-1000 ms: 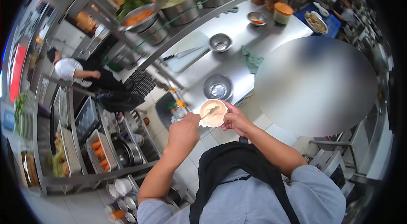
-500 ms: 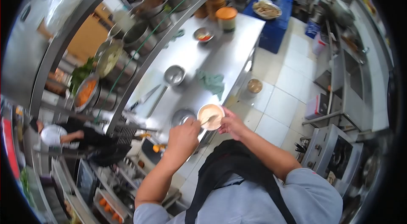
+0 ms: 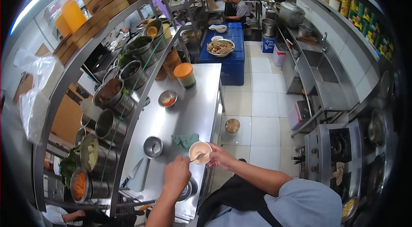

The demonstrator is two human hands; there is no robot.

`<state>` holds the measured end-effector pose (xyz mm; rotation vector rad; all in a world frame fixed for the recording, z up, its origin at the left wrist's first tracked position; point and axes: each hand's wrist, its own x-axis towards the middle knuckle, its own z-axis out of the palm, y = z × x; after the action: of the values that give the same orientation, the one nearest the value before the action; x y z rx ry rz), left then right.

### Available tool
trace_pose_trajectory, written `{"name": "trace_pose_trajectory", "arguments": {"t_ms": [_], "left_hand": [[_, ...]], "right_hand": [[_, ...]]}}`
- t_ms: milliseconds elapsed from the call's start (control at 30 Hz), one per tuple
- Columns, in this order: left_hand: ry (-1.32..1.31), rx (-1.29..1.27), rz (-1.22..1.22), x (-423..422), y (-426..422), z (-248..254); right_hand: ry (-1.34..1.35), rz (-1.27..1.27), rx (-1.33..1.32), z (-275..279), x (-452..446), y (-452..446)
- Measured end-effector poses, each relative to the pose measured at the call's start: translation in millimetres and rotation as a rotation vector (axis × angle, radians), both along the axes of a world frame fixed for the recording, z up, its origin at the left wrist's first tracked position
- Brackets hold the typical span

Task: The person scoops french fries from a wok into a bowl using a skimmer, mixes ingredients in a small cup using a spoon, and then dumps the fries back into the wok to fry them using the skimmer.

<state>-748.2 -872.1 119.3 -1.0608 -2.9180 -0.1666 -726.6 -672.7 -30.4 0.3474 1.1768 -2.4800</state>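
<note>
My right hand (image 3: 219, 158) grips the side of a white bowl (image 3: 207, 161) that holds a creamy, pale orange sauce (image 3: 198, 149). My left hand (image 3: 177, 174) is closed around the handle of a spoon (image 3: 197, 158), whose tip sits in the sauce. The bowl is held above the front edge of the steel table (image 3: 195, 98). Just beyond it lies a crumpled green cloth (image 3: 185, 141). A steel bowl (image 3: 152, 146) stands to the left, and another steel bowl (image 3: 185, 192) is partly hidden by my left forearm.
A knife (image 3: 132, 172) lies by a white cutting board (image 3: 139, 175). Farther back are a small bowl (image 3: 167, 98) with red pieces and an orange-lidded tub (image 3: 184, 76). A shelf with steel pots (image 3: 110, 124) flanks the left side. Stoves (image 3: 339, 149) stand right; people work at the back.
The head view has tilted up and turned, so more of the far kitchen shows. Both hands still hold the bowl and spoon; the spoon has shifted slightly in the sauce.
</note>
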Motion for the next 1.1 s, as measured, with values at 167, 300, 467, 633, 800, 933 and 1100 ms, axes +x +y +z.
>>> {"name": "trace_pose_trajectory", "arguments": {"t_ms": [167,300,467,633,800,933,1100], "left_hand": [[0.020,0.021,0.089,-43.8,41.5,-5.9],[0.014,-0.007,0.191,-100.4,77.7,-23.1],[-0.087,-0.021,0.199,-158.6,135.2,-44.8],[0.067,0.025,0.222,-214.9,158.7,-65.1],[0.088,0.026,0.164,-263.5,172.6,-111.1],[0.107,-0.007,0.101,-288.8,180.8,-131.3],[0.072,-0.047,0.137,-300.2,179.7,-136.8]], "right_hand": [[0.004,-0.021,-0.022,-6.0,-51.1,30.6],[0.021,0.010,0.046,-27.6,-115.3,78.1],[-0.036,0.024,0.092,-42.0,-187.2,127.7],[-0.068,0.122,0.143,-70.2,-254.2,157.0],[-0.103,0.171,0.335,-99.8,-302.6,161.5],[0.001,0.227,0.391,-121.9,-325.9,165.1],[0.472,0.121,1.229,-149.2,-321.2,166.0]]}}
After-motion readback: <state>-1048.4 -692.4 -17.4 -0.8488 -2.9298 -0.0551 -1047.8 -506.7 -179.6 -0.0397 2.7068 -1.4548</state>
